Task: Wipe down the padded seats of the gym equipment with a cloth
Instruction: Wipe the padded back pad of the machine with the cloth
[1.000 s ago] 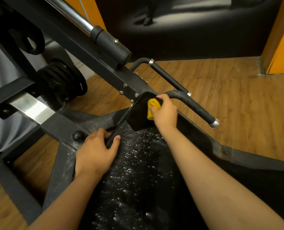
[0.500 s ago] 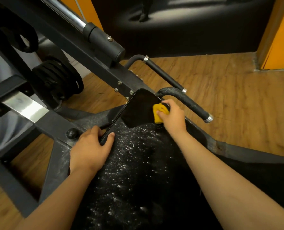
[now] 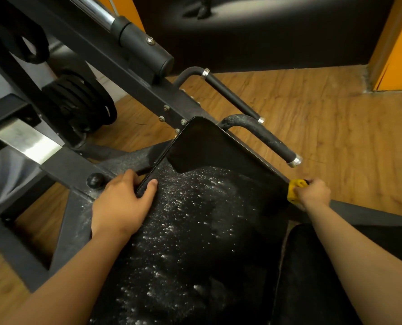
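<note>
Right hand [image 3: 315, 193], pinching cloth [image 3: 293, 190], slid to the seat [image 3: 195, 231] edge; left hand [image 3: 122, 205] grips opposite edge.

I saw the black padded seat [image 3: 195, 231] stretch from centre frame down to six o'clock. Its far end, toward twelve o'clock, was clean and glossy, and the rest was speckled with white dust. The small yellow cloth [image 3: 293, 190] sat bunched at the seat's three o'clock edge, gripped in my right hand [image 3: 315, 192].
</note>
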Available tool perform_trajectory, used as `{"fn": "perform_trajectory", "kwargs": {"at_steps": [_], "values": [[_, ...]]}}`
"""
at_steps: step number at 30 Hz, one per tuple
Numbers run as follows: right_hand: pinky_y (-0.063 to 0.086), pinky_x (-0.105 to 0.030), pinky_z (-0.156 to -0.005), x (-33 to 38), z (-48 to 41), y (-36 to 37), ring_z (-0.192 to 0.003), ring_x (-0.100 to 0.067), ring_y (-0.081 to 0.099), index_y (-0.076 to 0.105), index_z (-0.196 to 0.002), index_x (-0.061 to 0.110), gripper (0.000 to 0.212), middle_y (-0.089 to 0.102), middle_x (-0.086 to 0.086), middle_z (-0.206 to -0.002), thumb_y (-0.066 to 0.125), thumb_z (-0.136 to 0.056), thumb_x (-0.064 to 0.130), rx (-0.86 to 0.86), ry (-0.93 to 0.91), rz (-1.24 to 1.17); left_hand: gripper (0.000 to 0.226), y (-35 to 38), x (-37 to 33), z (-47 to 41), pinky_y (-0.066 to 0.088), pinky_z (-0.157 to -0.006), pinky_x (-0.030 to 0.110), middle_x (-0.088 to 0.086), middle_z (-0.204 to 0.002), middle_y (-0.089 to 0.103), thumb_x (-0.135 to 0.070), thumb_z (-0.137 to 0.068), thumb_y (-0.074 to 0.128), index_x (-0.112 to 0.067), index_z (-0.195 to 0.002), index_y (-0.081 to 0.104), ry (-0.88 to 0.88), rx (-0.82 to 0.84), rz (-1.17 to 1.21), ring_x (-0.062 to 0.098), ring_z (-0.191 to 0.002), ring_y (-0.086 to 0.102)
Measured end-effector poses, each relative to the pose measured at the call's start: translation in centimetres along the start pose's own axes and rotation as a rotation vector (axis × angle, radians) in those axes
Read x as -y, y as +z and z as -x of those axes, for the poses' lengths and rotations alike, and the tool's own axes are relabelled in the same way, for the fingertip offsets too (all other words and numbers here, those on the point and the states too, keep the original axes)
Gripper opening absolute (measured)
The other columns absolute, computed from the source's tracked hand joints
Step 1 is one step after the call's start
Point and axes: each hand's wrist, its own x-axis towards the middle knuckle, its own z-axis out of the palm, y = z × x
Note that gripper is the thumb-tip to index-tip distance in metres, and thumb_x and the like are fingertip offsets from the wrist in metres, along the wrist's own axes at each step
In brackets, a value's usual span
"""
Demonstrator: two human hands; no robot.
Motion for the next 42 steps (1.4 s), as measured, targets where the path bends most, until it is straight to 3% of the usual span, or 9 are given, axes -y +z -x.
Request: {"fn": "perform_trajectory", "kwargs": {"at_steps": [7, 14, 16, 19, 22, 29, 35, 39, 42], "values": [[0.051, -0.042, -0.086, 2.0, 1.0, 0.4, -0.102, -0.021, 0.054, 0.055, -0.107, 0.017, 0.033, 0.054, -0.002, -0.11, 0.075, -0.081, 0.016, 0.226, -0.234, -0.297, 0.04, -0.1, 0.0, 0.1, 0.04, -0.06, 0.034, -0.001, -0.088, 0.056, -0.06, -0.091, 0.042, -0.021, -0.092, 0.05, 0.001, -0.004, 0.009, 0.021, -0.078, 0.051], [0.052, -0.042, -0.072, 0.4, 1.8, -0.9, -0.086, -0.024, 0.056, 0.049, -0.1, 0.017, 0.02, 0.057, -0.01, -0.097, 0.064, -0.087, 0.011, 0.151, -0.155, 0.12, 0.041, -0.2, -0.3, 0.0, 0.036, -0.06, 0.033, -0.002, -0.088, 0.052, -0.059, -0.092, 0.041, -0.02, -0.094, 0.051, -0.005, -0.001, -0.002, 0.019, -0.078, 0.047], [0.048, -0.036, -0.065, 0.7, 2.8, -1.0, -0.082, -0.021, 0.056, 0.049, -0.098, 0.015, 0.015, 0.059, -0.007, -0.092, 0.061, -0.089, 0.011, 0.139, -0.287, 0.125, 0.042, -0.3, -0.2, -0.1, 0.037, -0.061, 0.033, -0.002, -0.089, 0.053, -0.06, -0.091, 0.041, -0.019, -0.095, 0.051, -0.006, -0.002, 0.003, 0.019, -0.079, 0.047], [0.047, -0.027, -0.061, 1.0, 5.2, -1.2, -0.077, -0.012, 0.057, 0.05, -0.099, 0.016, 0.018, 0.059, 0.0, -0.087, 0.064, -0.087, 0.013, 0.276, -0.553, 0.166, 0.044, -0.1, -0.2, -0.1, 0.037, -0.063, 0.034, 0.0, -0.092, 0.055, -0.06, -0.091, 0.041, -0.018, -0.097, 0.053, -0.003, -0.01, 0.001, 0.018, -0.079, 0.047], [0.05, -0.028, -0.065, 0.9, 6.4, -2.0, -0.082, -0.01, 0.058, 0.049, -0.098, 0.019, 0.024, 0.059, 0.002, -0.089, 0.067, -0.084, 0.011, 0.487, -0.616, 0.262, 0.043, -0.1, -0.1, -0.1, 0.037, -0.064, 0.034, 0.003, -0.094, 0.058, -0.059, -0.091, 0.042, -0.018, -0.095, 0.052, -0.011, -0.014, 0.002, 0.019, -0.079, 0.046], [0.044, -0.03, -0.064, 2.4, 6.1, 0.3, -0.089, -0.024, 0.06, 0.052, -0.11, 0.014, 0.02, 0.058, -0.005, -0.094, 0.056, -0.091, 0.01, 0.08, -0.469, 0.163, 0.043, 0.1, -0.1, -0.1, 0.038, -0.063, 0.035, 0.006, -0.094, 0.06, -0.059, -0.091, 0.042, -0.017, -0.093, 0.052, 0.004, -0.022, -0.008, 0.025, -0.083, 0.053], [0.043, -0.021, -0.076, 1.3, 7.7, 0.0, -0.092, -0.004, 0.055, 0.056, -0.107, 0.027, 0.024, 0.06, 0.01, -0.099, 0.068, -0.087, 0.021, 0.385, -0.703, 0.075, 0.044, 0.1, 0.0, -0.1, 0.04, -0.064, 0.036, 0.006, -0.094, 0.06, -0.06, -0.091, 0.041, -0.018, -0.093, 0.051, 0.006, -0.027, -0.012, 0.027, -0.086, 0.056], [0.048, -0.033, -0.077, 2.7, 5.9, 0.8, -0.099, -0.022, 0.061, 0.057, -0.117, 0.014, 0.028, 0.064, -0.009, -0.107, 0.062, -0.09, 0.014, 0.074, -0.429, 0.094, 0.045, 0.1, 0.0, -0.1, 0.041, -0.064, 0.035, 0.006, -0.096, 0.061, -0.061, -0.091, 0.04, -0.018, -0.095, 0.052, 0.007, -0.02, -0.023, 0.026, -0.086, 0.056], [0.052, -0.034, -0.083, 4.5, 8.6, 2.1, -0.098, -0.018, 0.061, 0.057, -0.118, 0.017, 0.03, 0.064, -0.004, -0.107, 0.064, -0.089, 0.016, 0.02, -0.544, 0.04, 0.044, 0.1, 0.0, -0.2, 0.039, -0.064, 0.035, 0.005, -0.096, 0.061, -0.06, -0.091, 0.04, -0.018, -0.095, 0.052, 0.012, -0.02, -0.016, 0.026, -0.087, 0.056]]}}
